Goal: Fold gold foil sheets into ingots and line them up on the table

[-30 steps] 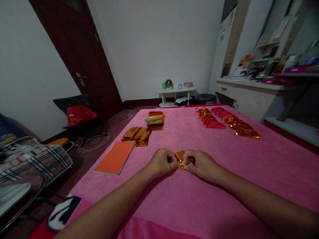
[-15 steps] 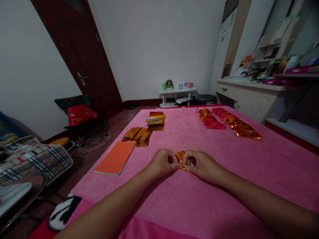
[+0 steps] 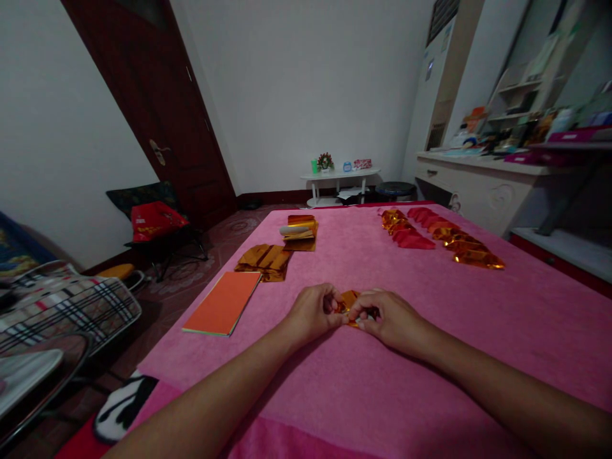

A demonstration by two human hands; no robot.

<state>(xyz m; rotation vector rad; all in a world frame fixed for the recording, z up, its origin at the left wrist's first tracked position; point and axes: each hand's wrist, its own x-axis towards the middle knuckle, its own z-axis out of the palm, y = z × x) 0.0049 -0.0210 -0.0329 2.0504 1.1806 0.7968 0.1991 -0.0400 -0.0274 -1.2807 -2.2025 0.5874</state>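
Between my hands is a piece of gold foil paper, low over the pink cloth and partly covered by my fingers. My left hand pinches its left side with thumb and forefinger. From the right, my right hand has its fingers closed on the same piece, fingertips almost meeting the left thumb. To the left lie a fanned stack of gold foil sheets and an orange paper pad. Behind them sits a pile of gold sheets with a greyish rounded thing on it.
Folded red and gold foil pieces lie in two rows, one inner and one outer, at the far right of the cloth. Beyond stands a low white table. A chair with a red bag is at the left; a white dresser at the right.
The fingers of my right hand have shifted slightly left and down over the gold foil, closing toward my left thumb. My left hand stays nearly in place.
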